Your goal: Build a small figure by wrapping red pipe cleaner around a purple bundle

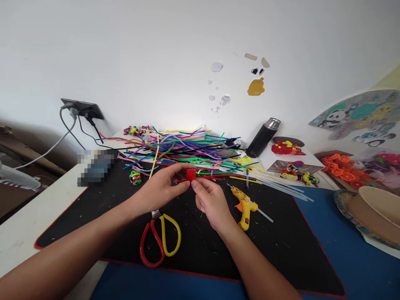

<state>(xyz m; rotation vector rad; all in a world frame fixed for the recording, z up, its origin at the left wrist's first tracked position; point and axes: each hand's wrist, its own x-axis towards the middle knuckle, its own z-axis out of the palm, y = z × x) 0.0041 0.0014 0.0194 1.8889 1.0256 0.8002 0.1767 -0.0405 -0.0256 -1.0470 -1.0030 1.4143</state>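
Observation:
Above the black mat (218, 246) my two hands meet around a small red pipe-cleaner piece (190, 175), fuzzy and compact, with red strands sticking out on both sides. My left hand (165, 185) grips it from the left between thumb and fingers. From the right and below, my right hand (211, 200) pinches its lower edge. Scissors (159, 241) with one red and one yellow handle lie below my left hand, their blades hidden. To the right of my right hand rests a yellow glue gun (243, 206) with a glue stick in its back.
A heap of coloured pipe cleaners (184, 146) spreads along the wall. A small figure (135, 178) sits left of my hands. Behind the glue gun are a black thermos (264, 136), clear glue sticks (286, 187) and a pen (247, 178). A bowl (381, 204) stands far right.

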